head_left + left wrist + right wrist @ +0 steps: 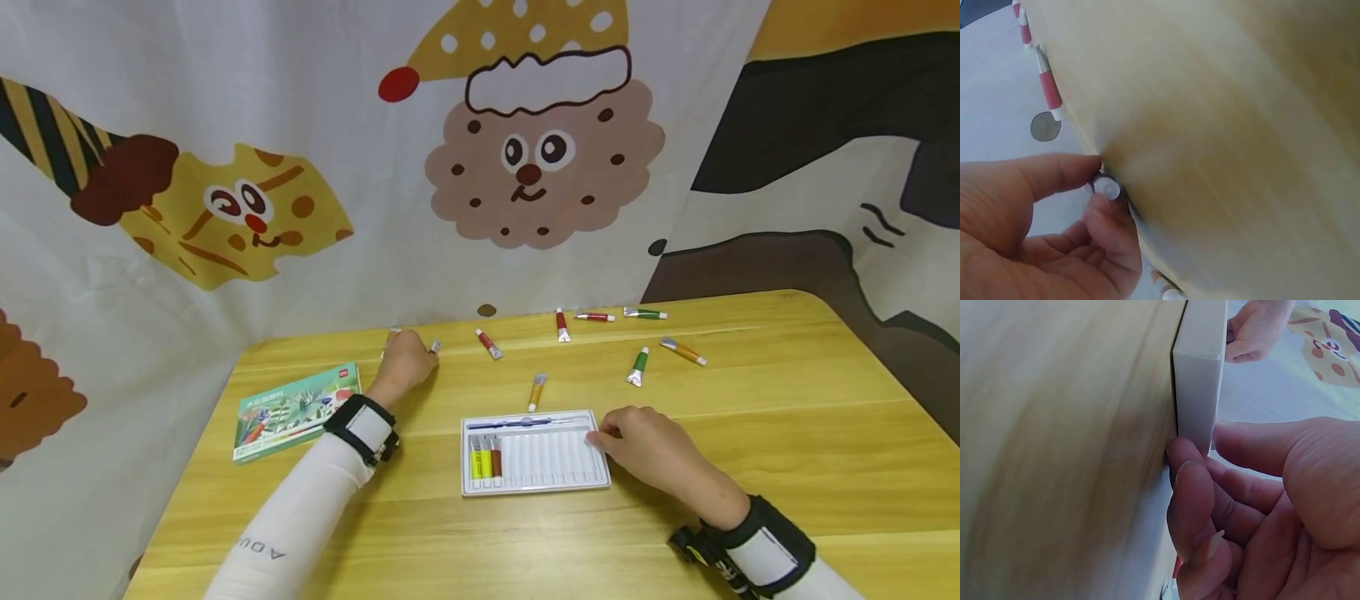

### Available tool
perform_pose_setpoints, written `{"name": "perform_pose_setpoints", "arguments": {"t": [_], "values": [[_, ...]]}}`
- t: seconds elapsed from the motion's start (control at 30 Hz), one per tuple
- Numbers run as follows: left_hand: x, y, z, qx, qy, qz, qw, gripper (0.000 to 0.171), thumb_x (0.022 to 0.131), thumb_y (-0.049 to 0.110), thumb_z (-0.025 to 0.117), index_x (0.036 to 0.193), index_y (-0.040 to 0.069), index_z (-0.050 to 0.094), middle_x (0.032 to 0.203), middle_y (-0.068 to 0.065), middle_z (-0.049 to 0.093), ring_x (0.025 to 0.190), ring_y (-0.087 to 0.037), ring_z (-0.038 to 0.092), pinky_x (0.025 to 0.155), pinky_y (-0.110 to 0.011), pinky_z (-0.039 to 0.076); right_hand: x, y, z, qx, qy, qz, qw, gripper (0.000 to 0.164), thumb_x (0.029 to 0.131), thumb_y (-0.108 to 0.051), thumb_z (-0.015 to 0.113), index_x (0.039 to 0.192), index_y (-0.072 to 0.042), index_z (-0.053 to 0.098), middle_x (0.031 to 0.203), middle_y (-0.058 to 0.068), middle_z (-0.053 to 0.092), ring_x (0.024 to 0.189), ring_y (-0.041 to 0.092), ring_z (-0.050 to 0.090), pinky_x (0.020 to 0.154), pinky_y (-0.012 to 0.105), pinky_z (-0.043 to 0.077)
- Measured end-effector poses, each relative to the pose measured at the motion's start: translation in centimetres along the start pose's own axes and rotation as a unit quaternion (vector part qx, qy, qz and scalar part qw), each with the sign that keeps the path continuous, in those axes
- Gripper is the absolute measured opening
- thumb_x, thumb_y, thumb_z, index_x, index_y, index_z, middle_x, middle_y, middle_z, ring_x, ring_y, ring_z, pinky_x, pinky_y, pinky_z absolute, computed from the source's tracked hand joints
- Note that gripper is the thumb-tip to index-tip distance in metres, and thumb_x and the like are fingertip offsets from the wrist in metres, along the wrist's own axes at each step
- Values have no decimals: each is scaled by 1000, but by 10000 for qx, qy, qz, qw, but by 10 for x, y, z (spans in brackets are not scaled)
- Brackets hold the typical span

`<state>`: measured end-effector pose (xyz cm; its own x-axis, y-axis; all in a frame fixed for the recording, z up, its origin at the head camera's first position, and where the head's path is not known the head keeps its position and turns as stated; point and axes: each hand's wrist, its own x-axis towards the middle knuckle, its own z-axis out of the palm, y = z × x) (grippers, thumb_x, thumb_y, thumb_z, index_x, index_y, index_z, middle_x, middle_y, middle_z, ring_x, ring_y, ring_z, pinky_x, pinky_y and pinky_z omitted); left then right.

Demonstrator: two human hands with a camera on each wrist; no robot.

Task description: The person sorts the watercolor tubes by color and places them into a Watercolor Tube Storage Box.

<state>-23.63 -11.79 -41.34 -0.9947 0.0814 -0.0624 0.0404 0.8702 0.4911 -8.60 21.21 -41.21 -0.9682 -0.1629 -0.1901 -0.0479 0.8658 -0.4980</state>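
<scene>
My left hand [405, 364] pinches a paint tube [1107, 187] between thumb and forefinger near the table's back edge; in the left wrist view its white cap points at the camera, and its colour is hidden. My right hand [651, 448] grips the right edge of a white paint tray [551, 462], thumb on the rim and fingers against the side. Lying at the tray's left end are yellow and brown tubes [486, 460]. A thin blue paintbrush [510, 423] lies along the tray's back groove.
Loose tubes lie behind the tray: an ochre tube [537, 392], a red tube [489, 343], a green tube [638, 367], an orange-yellow tube [683, 351] and several others. A green paint box [296, 412] lies at left on the wooden table [480, 550]. A printed curtain [360, 275] hangs behind.
</scene>
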Motion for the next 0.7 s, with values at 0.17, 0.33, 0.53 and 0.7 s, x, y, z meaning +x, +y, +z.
{"name": "perform_pose_setpoints", "arguments": {"t": [0.17,0.33,0.53,0.7], "values": [[-4,-5,-1,-772,-298,-8,9966,43,81,-2,65,49,14,42,45,4,41,42,-12,37,46,-24,30,0,-1,-1,6,1,-5,10000,19,98,-20,75,81,-13,72,65,-4,52,60,15,48,57,30,35],[-14,-5,-6,-1148,-381,-103,9926,37,92,7,69,58,11,54,53,1,51,46,-10,44,46,-22,35,0,-1,0,6,15,-28,10000,19,98,-20,75,80,-13,71,64,-4,52,60,14,47,57,29,34],[-37,3,-14,-1485,-518,-130,9875,24,98,17,72,76,6,71,63,-4,63,53,-13,51,49,-25,39,0,-1,0,0,40,-52,10000,20,98,-21,75,80,-13,71,64,-4,52,59,14,47,57,30,34],[-60,12,-14,-1928,-649,-76,9791,18,96,16,77,82,4,76,66,-4,68,54,-15,61,52,-25,46,0,0,1,-4,62,-89,9999,20,98,-20,75,80,-13,71,64,-4,52,59,14,47,57,30,34]]}}
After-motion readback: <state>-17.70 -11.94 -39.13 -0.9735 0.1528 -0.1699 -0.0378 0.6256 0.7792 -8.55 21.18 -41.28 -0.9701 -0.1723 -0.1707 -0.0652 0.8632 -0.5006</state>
